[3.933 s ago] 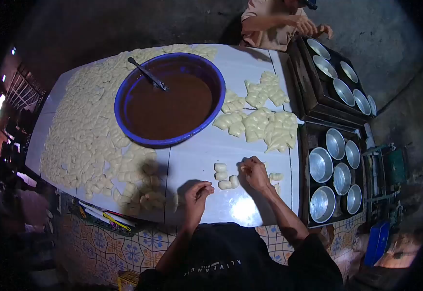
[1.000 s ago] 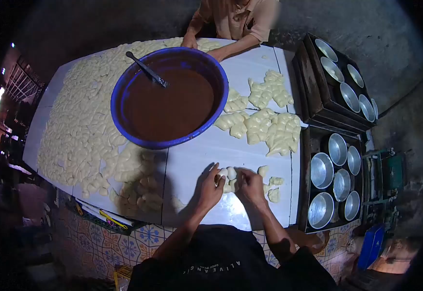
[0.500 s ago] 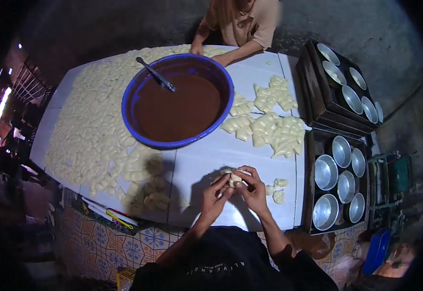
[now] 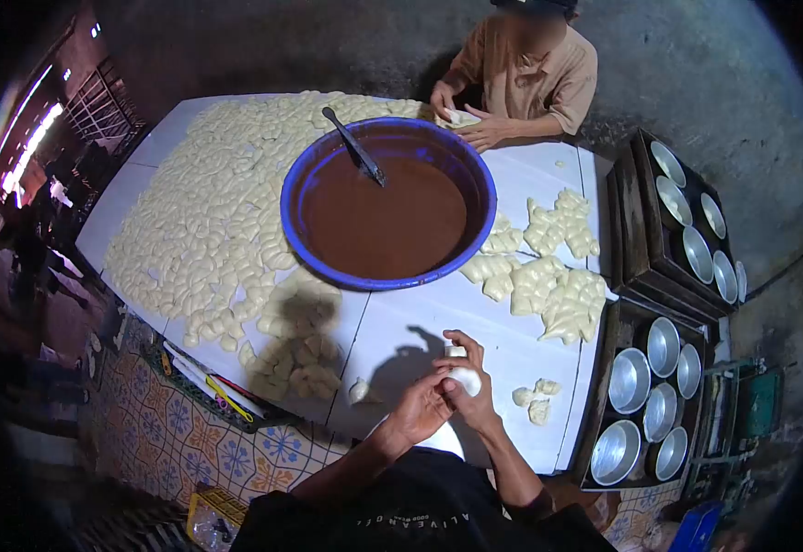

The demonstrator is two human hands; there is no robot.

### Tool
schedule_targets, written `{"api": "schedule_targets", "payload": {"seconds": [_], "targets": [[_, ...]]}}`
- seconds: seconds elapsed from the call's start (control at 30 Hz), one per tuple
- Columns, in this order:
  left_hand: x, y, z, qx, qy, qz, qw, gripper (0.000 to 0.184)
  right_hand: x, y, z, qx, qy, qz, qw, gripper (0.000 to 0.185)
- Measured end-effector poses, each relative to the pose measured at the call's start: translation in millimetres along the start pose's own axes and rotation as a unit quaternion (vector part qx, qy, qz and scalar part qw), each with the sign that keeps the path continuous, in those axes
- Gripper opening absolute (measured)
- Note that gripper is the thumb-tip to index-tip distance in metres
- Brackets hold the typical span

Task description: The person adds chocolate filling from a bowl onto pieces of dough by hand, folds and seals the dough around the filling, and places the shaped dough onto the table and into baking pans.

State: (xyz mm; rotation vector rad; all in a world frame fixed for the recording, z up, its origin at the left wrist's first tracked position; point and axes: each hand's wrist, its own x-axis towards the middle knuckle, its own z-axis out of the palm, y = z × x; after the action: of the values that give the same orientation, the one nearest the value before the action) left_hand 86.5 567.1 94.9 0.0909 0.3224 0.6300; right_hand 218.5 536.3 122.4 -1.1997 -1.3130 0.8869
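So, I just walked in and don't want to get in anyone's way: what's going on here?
The person's right hand holds small pale pieces, apparently dough, with the left hand close against it. Across the table, a co-worker has both hands at another pale piece. Many flattened pieces cover the table's left side, beside a blue basin of brown mixture. Round metal tins sit in dark trays at the right.

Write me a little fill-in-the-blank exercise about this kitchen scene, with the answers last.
The basin is coloured ____.
The mixture inside it is coloured ____.
The right hand holds dough and, like the left hand, is ____, without a glove.
The metal pans have a ____ outline.

Missing words: blue; brown; bare; round.
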Motion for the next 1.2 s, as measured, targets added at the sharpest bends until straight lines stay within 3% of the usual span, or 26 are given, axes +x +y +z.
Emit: {"api": "schedule_targets", "payload": {"seconds": [0.03,0.07,0.1,0.17,0.23,0.27,0.3,0.37,0.4,0.47,0.5,0.57,0.6,0.63,0.7,0.73,0.77,0.83,0.9,0.93,0.97,1.03,1.1,1.13,1.17,1.2], "targets": [[0.0,4.1,-1.8,-0.060,-0.037,-0.034,0.997,0.049,3.6,-4.7,-0.4,0.050,-0.003,0.044,0.998,0.077],[7.4,17.1,1.5,-0.090,-0.160,-0.082,0.980,0.084,7.4,-3.3,0.2,0.143,0.006,0.077,0.987,0.101],[10.5,33.1,35.6,-0.019,-0.270,-0.069,0.960,0.105,1.8,37.9,-12.5,0.207,-0.044,0.072,0.975,0.108],[35.2,54.8,46.4,0.011,-0.363,-0.036,0.931,0.107,-0.8,41.9,-9.6,0.221,-0.020,0.054,0.974,0.112],[63.2,99.7,58.2,0.151,-0.243,0.028,0.958,0.093,4.4,39.2,-9.8,0.264,-0.023,0.125,0.956,0.119],[79.0,123.1,63.4,0.347,-0.170,0.128,0.913,0.081,13.1,24.7,-5.1,0.291,0.029,0.106,0.951,0.112],[95.2,144.7,66.2,0.525,-0.087,0.218,0.818,0.070,14.4,25.5,-5.1,0.289,0.046,0.094,0.952,0.105],[127.5,176.1,56.9,0.634,0.005,0.298,0.714,0.053,13.0,39.8,-6.6,0.242,0.040,0.087,0.966,0.102],[131.9,188.0,53.1,0.636,0.001,0.297,0.712,0.053,10.0,42.8,-6.7,0.255,0.034,0.101,0.961,0.099],[134.3,202.0,60.6,0.880,0.114,0.109,0.449,0.057,7.3,44.8,0.1,0.288,0.060,0.105,0.950,0.089],[137.3,202.4,65.3,0.882,0.110,0.109,0.446,0.057,5.3,54.9,-1.6,0.288,0.047,0.117,0.949,0.084],[136.2,199.5,69.9,0.853,0.140,-0.066,0.499,0.064,2.9,62.5,1.6,0.333,0.065,0.129,0.932,0.081],[127.4,187.8,67.7,0.857,0.189,0.057,0.477,0.075,1.9,65.8,1.1,0.335,0.069,0.132,0.931,0.081],[123.6,184.1,62.3,0.858,0.187,0.054,0.476,0.075,2.5,70.3,0.2,0.339,0.058,0.128,0.930,0.078],[110.2,174.0,73.3,0.837,0.158,0.208,0.481,0.065,1.7,69.2,0.7,0.341,0.051,0.129,0.930,0.074],[97.1,166.5,91.9,0.768,0.183,0.150,0.595,0.059,5.0,65.4,3.0,0.354,0.068,0.131,0.923,0.070],[88.0,156.9,103.0,0.767,0.181,0.150,0.597,0.059,10.4,60.6,5.6,0.368,0.086,0.131,0.917,0.066],[65.5,129.3,100.1,0.503,0.112,0.005,0.857,0.041,20.3,54.9,9.8,0.428,0.114,0.130,0.887,0.057],[51.5,92.5,71.9,0.450,-0.003,0.020,0.893,0.034,23.7,54.5,11.8,0.549,0.073,0.155,0.818,0.049],[47.5,77.7,55.4,0.483,0.018,0.101,0.870,0.032,21.2,61.3,15.3,0.518,0.099,0.133,0.839,0.035],[42.5,63.9,43.4,0.511,0.038,0.181,0.839,0.031,14.6,74.4,11.7,0.448,0.131,0.181,0.866,0.030],[28.5,41.2,42.6,0.554,0.102,0.263,0.783,0.036,12.5,47.2,15.9,0.349,0.196,0.225,0.888,0.030],[27.1,25.1,36.6,0.583,0.140,0.369,0.711,0.034,5.0,36.8,21.7,0.324,0.181,0.176,0.912,0.031],[21.7,22.9,32.5,0.581,0.144,0.370,0.711,0.034,-0.6,34.6,25.9,0.304,0.166,0.130,0.929,0.031],[15.2,22.6,33.0,0.607,0.176,0.337,0.698,0.032,-4.7,33.7,24.7,0.304,0.163,0.131,0.929,0.031],[11.4,23.4,33.7,0.631,0.205,0.305,0.684,0.030,-6.9,32.7,18.8,0.220,0.172,0.163,0.946,0.032]]}}
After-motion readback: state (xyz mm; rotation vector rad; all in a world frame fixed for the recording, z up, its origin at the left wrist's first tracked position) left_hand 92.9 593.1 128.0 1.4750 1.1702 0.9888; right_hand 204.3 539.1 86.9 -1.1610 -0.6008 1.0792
